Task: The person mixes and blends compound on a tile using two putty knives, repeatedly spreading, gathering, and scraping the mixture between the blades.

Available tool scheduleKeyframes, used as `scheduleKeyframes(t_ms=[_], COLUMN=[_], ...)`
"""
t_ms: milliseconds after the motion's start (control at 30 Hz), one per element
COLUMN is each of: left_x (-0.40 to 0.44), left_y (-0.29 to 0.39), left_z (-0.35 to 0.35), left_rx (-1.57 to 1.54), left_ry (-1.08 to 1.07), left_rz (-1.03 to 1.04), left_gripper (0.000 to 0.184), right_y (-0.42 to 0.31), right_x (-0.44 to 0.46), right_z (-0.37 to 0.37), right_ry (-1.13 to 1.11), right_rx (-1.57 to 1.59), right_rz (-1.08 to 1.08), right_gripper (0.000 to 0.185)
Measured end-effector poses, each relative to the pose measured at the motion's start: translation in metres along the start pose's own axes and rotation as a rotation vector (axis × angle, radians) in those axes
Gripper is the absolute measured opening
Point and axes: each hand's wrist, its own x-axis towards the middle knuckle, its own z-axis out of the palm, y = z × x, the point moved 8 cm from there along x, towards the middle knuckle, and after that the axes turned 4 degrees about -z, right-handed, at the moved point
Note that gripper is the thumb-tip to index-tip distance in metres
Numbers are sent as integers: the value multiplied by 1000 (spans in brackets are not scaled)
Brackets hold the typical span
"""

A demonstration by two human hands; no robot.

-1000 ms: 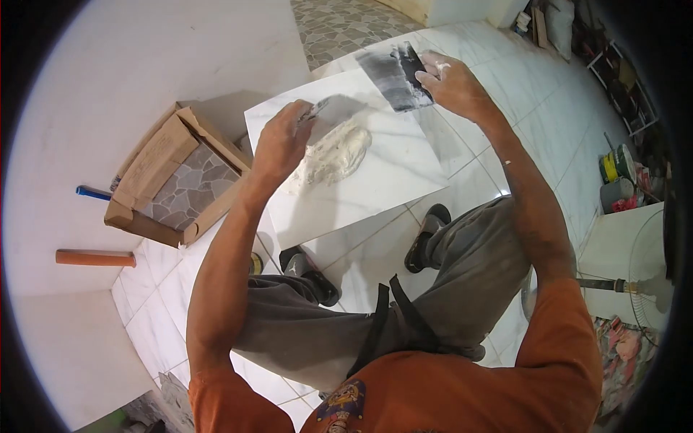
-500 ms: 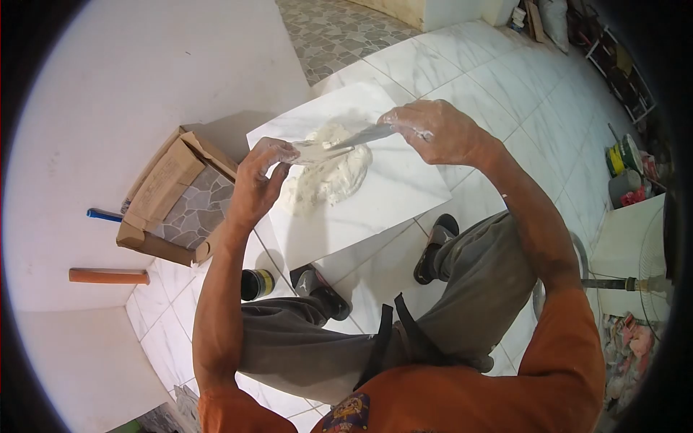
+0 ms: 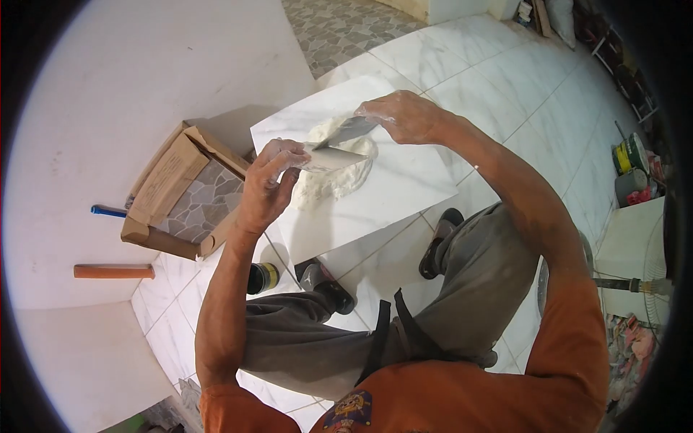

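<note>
A flat grey scraper [image 3: 334, 159] is pinched in my left hand [image 3: 271, 177], its blade pointing right over the paste. My right hand [image 3: 408, 117] grips a second flat scraper [image 3: 351, 130], tilted down toward the first; the two blades come close together or touch near my left fingers. Below them a mound of off-white paste [image 3: 328, 186] lies on a white marbled tile [image 3: 404, 187]. White residue coats the fingers of both hands.
An open cardboard box frame [image 3: 170, 180] stands left of the tile. A dark can with a yellow label [image 3: 263, 277] is by my left foot. An orange bar [image 3: 114, 271] and a blue handle [image 3: 108, 211] are at the left wall. Containers [image 3: 631, 155] and a fan [image 3: 653, 285] are at right.
From far right of the tile, my right hand has brought its scraper left to the other one over the paste. My left hand has shifted slightly left and down, its blade now turned rightward.
</note>
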Motion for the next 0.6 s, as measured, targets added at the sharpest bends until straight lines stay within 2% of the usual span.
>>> scheduleKeyframes(t_ms=[67, 167, 233, 267, 367, 433, 500, 600], left_x=[-2, 2, 5, 5, -2, 1, 1, 6], left_y=[-4, 9, 5, 3, -20, -26, -27, -29], left_z=[1, -5, -10, -13, -26, -32, -37, -31], left_rx=[-18, -44, -85, -105, -132, -40, 66, 72], left_ry=[-12, 72, 112, 136, 202, 213, 215, 229], left_rz=[-28, 34, 42, 46, -292, -265, -280, -212], left_gripper=[24, 26, 21, 18, 12, 15, 25, 27], right_y=[7, 12, 18, 18, 18, 7, -4, -28], right_x=[5, 10, 12, 12, 6, 4, 2, -1], right_z=[11, 23, 30, 29, 28, 20, 13, 1], right_ry=[-29, -114, -181, -124, 25, 101, 137, 162], right_rx=[-7, -66, -144, -146, -199, -303, -391, -462], right_rz=[8, 56, 103, 79, -41, -176, -238, -305], right_gripper=[29, 29, 30, 30, 30, 30, 28, 24])
